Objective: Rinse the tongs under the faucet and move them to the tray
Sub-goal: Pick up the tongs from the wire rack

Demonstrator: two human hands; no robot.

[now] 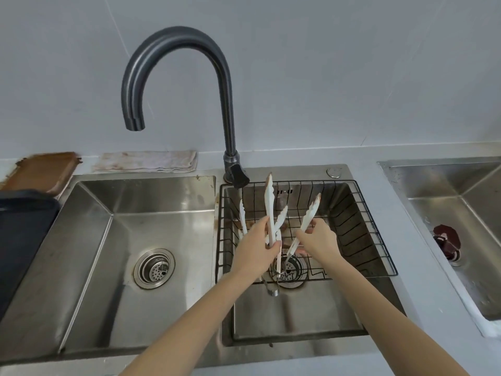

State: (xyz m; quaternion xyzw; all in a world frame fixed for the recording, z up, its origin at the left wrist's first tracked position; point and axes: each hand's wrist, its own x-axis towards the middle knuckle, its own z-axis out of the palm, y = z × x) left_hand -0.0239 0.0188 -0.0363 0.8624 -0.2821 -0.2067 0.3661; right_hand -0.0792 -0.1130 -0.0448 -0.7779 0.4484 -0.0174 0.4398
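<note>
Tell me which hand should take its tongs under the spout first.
Probably the left. The left hand grips white tongs over the wire basket, nearer the faucet spout, which hangs above the left basin. The right hand holds its tongs farther right.

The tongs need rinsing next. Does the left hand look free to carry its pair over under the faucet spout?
Probably yes. The left hand grips white tongs above the wire basket; the faucet spout hangs over the left basin, with nothing between them.
</note>
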